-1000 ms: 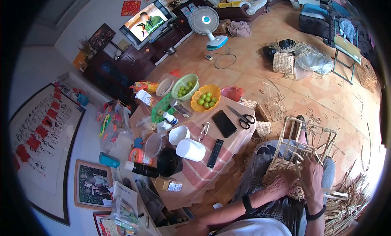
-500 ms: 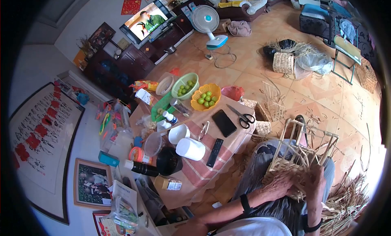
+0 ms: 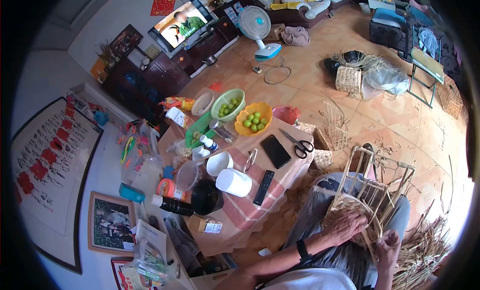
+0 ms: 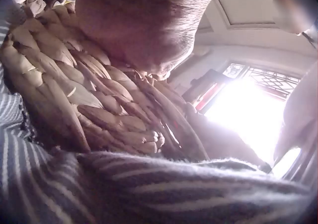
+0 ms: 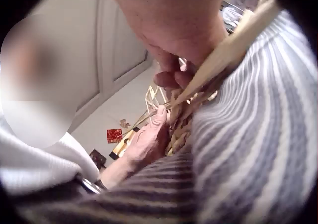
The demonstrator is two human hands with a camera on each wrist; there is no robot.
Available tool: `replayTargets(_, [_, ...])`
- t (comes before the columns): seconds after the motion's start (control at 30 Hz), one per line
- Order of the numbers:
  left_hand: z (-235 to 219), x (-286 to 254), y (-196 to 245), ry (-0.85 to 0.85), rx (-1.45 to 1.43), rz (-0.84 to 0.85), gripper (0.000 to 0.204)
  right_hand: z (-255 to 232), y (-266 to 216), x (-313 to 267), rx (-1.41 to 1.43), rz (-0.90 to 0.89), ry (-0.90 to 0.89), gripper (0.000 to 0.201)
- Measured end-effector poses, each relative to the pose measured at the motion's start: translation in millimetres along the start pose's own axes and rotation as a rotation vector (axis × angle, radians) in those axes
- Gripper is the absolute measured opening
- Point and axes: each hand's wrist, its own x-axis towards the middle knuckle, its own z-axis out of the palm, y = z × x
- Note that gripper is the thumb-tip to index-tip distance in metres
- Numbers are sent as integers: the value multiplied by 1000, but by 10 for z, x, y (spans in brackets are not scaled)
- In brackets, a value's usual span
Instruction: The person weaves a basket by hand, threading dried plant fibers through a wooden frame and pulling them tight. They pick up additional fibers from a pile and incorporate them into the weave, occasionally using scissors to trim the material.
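A partly woven basket (image 3: 345,204) with a bare stick frame (image 3: 382,162) lies on the person's lap. My left hand (image 3: 346,227) holds its woven edge, the fingers bent over the weave. In the left wrist view thick plaited straw (image 4: 94,94) runs below that hand (image 4: 139,25). Lower and to the right, my right hand (image 3: 388,246) pinches a flat straw strand (image 3: 370,240) coming off the weave. The same strand (image 5: 226,50) crosses in front of the fingers in the right wrist view, with the left hand (image 5: 149,137) beyond.
A heap of loose straw (image 3: 422,252) lies on the floor right of the legs. On the left, a table (image 3: 240,210) bears scissors (image 3: 301,149), a phone (image 3: 276,151), a remote (image 3: 263,187), cups and fruit bowls. A woven box (image 3: 322,157) stands beside the table.
My right hand has moved from close beside the left hand down and toward the body, drawing the strand out. The left hand has stayed at the woven edge.
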Motion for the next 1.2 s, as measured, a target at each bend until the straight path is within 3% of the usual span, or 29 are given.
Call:
replayTargets(0.1, [-14, 44, 41, 103, -35, -9, 27, 238, -412, 97, 12, 132, -66, 34])
replayTargets(0.17, [-26, 61, 67, 126, -11, 5, 26, 242, -330, 215, -448, -66, -71, 25])
replayTargets(0.23, [12, 51, 62, 170, 9, 31, 24, 468, -543, 313, -984, -194, -125, 23])
replayTargets(0.27, [61, 53, 31, 210, 18, 52, 23, 524, -659, 361, -1076, -262, -165, 22])
replayTargets(0.33, [41, 59, 61, 234, 34, 44, 22, 499, -639, 515, -907, -392, -70, 19])
replayTargets(0.4, [38, 86, 121, 196, 47, -12, 21, 497, -865, 645, -842, -220, -119, 19])
replayTargets(0.53, [-45, 198, 89, 226, 163, -1, 23, 396, -828, 679, -430, -74, -158, 21])
replayTargets(0.63, [-91, 282, 1, 287, 124, 4, 25, 286, -554, 437, -261, -47, -11, 23])
replayTargets(0.77, [-188, 311, 13, 224, 79, -45, 31, 294, -239, -2, -99, 109, -160, 35])
replayTargets(0.83, [-262, 265, 77, 208, 22, -73, 34, 335, -309, 58, -166, 144, -227, 36])
replayTargets(0.93, [-152, 230, -55, 325, 47, 77, 32, 322, -351, 124, -407, 122, -294, 38])
replayTargets(1.0, [-144, 169, -111, 298, 18, 122, 32, 429, -482, 71, -568, 61, -277, 40])
replayTargets(1.2, [-259, 18, -147, 167, -131, 86, 32, 262, -406, -47, -558, 96, -353, 43])
